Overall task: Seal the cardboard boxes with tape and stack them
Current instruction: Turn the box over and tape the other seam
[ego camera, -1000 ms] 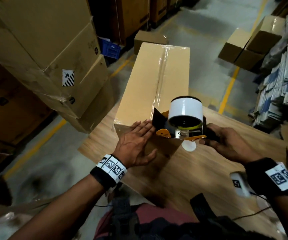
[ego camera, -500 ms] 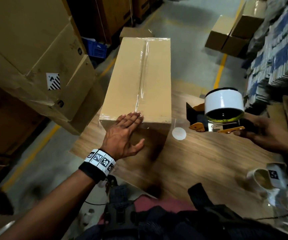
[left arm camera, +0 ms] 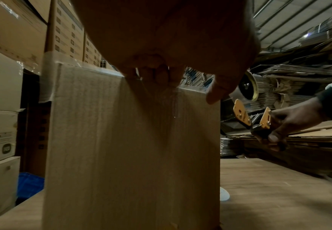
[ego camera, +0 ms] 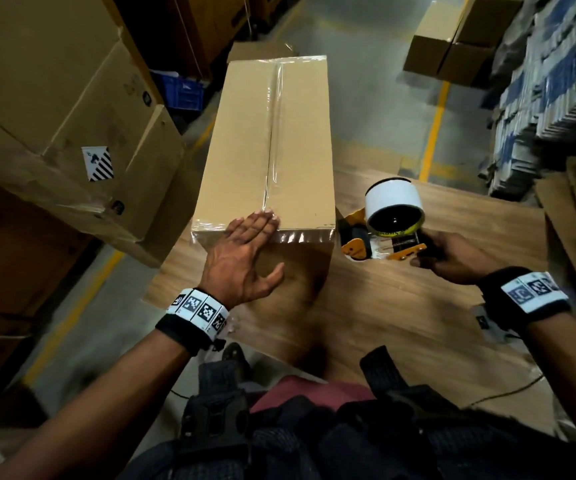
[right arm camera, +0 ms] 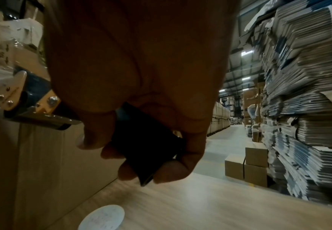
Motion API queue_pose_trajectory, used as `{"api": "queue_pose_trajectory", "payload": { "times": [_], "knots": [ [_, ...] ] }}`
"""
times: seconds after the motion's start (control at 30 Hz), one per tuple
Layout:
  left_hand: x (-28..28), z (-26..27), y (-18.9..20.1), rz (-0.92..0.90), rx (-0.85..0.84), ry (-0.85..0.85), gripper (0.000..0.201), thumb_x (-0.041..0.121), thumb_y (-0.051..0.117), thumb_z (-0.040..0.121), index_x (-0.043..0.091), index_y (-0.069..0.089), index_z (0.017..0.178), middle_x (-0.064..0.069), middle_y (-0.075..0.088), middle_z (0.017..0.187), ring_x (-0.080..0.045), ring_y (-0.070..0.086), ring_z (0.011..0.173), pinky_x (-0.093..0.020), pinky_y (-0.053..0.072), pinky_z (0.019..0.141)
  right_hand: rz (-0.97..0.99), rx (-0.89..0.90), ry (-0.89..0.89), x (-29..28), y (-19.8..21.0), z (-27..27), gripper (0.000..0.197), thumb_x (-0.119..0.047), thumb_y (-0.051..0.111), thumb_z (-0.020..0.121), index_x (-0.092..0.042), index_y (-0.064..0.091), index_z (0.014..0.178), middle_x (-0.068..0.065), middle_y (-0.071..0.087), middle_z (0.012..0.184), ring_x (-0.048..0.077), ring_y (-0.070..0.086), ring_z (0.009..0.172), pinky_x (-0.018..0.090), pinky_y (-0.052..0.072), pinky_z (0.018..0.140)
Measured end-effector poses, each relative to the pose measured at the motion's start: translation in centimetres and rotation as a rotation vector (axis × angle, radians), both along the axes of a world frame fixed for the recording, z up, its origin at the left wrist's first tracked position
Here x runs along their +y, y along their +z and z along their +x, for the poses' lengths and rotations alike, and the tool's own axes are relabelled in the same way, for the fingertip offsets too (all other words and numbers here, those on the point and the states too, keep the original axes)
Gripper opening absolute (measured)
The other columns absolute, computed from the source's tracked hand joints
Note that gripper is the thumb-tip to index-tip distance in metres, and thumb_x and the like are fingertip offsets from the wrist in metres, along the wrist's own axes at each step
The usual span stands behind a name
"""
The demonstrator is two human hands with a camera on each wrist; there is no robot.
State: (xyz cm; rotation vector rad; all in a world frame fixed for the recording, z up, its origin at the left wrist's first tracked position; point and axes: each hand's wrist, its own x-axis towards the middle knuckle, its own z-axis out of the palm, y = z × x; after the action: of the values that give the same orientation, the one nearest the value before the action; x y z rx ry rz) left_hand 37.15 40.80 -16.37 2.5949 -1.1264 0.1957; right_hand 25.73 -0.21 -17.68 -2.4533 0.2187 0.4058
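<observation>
Head view shows your cardboard box lying lengthwise on the wooden table, its far end reaching past the table's far edge, with clear tape running along its top seam and folding down over the near end. Your left hand lies flat against the box's near end, fingers straight and together with their tips over the top edge at the tape, thumb spread toward the box's right side. Just to the right of the box, your right hand has its fingers curled round the black handle of the tape dispenser, held above the table. The white tape roll sits on top of it, level with the box's near top edge.
</observation>
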Motion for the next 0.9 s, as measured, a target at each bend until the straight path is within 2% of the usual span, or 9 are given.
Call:
{"api": "queue_pose_trajectory", "payload": {
  "times": [0.13,0.23,0.4,0.47,0.53,0.63,0.73,0.83,0.9],
  "knots": [
    [0.1,0.0,0.2,0.025,0.021,0.007,0.084,0.057,0.056,0.089,0.013,0.043,0.158,-0.005,0.038,0.166,-0.017,0.033,0.155,-0.046,0.029,0.125,-0.259,0.042,0.023,-1.8,0.5,0.2,0.025,-0.021,0.077,0.088,-0.029,0.060,0.105,-0.003,0.069,0.084,0.028,0.067,0.086,0.036,0.048,0.072],
    [0.2,0.0,0.3,0.036,0.038,0.004,0.084,0.060,0.053,0.090,0.014,0.041,0.159,-0.004,0.036,0.167,-0.017,0.032,0.155,-0.045,0.028,0.125,-0.532,0.192,0.135,-3.8,0.1,-2.4,0.021,-0.036,0.074,0.086,-0.034,0.060,0.102,0.003,0.072,0.092,0.030,0.067,0.087,0.034,0.050,0.069],
    [-0.2,-0.4,1.0,0.047,0.044,0.018,0.086,0.065,0.051,0.090,0.013,0.043,0.158,-0.007,0.041,0.164,-0.021,0.036,0.153,-0.047,0.031,0.125,-0.178,0.195,-0.161,-4.2,-2.0,-8.4,0.021,-0.034,0.079,0.087,-0.039,0.059,0.092,-0.005,0.074,0.096,0.023,0.069,0.086,0.042,0.056,0.078],
    [-0.6,-0.7,1.6,0.107,0.046,0.032,0.090,0.070,0.045,0.090,0.013,0.040,0.159,-0.006,0.038,0.165,-0.022,0.033,0.155,-0.046,0.028,0.126,0.095,0.183,-0.298,-3.2,-3.2,-9.7,0.018,-0.025,0.077,0.090,-0.030,0.066,0.103,-0.001,0.075,0.085,0.020,0.069,0.069,0.041,0.058,0.065],
    [-1.4,-0.7,2.2,0.152,0.036,0.046,0.091,0.072,0.043,0.090,0.014,0.040,0.160,-0.005,0.037,0.166,-0.020,0.030,0.156,-0.046,0.027,0.127,0.265,0.164,-0.438,-1.7,-4.3,-10.1,0.014,-0.020,0.073,0.095,-0.022,0.066,0.107,0.003,0.066,0.067,0.018,0.058,0.049,0.032,0.048,0.046],
    [-3.4,-0.8,2.7,0.131,0.029,-0.027,0.087,0.068,0.051,0.090,0.013,0.044,0.157,-0.006,0.042,0.163,-0.021,0.035,0.154,-0.050,0.033,0.122,0.417,0.166,-0.611,0.3,-6.4,-10.1,0.014,-0.022,0.068,0.099,-0.011,0.065,0.106,0.007,0.060,0.061,0.019,0.051,0.041,0.026,0.038,0.042],
    [-4.6,-1.1,2.3,0.140,0.049,-0.108,0.087,0.064,0.056,0.091,0.011,0.042,0.158,-0.006,0.039,0.165,-0.019,0.035,0.154,-0.049,0.032,0.123,0.509,0.190,-0.679,1.9,-8.5,-10.0,0.027,-0.026,0.069,0.098,-0.001,0.063,0.106,0.014,0.065,0.063,0.022,0.055,0.040,0.026,0.039,0.043],
    [-4.8,-1.1,1.9,0.121,0.040,-0.134,0.087,0.061,0.060,0.090,0.011,0.042,0.158,-0.006,0.037,0.166,-0.018,0.035,0.154,-0.047,0.032,0.123,0.572,0.171,-0.715,2.6,-10.0,-10.0,0.027,-0.026,0.071,0.097,-0.004,0.064,0.112,0.016,0.069,0.070,0.027,0.061,0.049,0.030,0.046,0.042],
    [-4.9,-0.8,2.0,0.102,0.034,-0.159,0.086,0.059,0.060,0.089,0.010,0.043,0.158,-0.005,0.038,0.165,-0.016,0.037,0.153,-0.047,0.034,0.122,0.450,0.128,-0.667,2.8,-10.6,-9.9,0.026,-0.032,0.071,0.096,-0.015,0.064,0.113,0.009,0.073,0.074,0.023,0.067,0.053,0.034,0.054,0.048]
  ]
}}
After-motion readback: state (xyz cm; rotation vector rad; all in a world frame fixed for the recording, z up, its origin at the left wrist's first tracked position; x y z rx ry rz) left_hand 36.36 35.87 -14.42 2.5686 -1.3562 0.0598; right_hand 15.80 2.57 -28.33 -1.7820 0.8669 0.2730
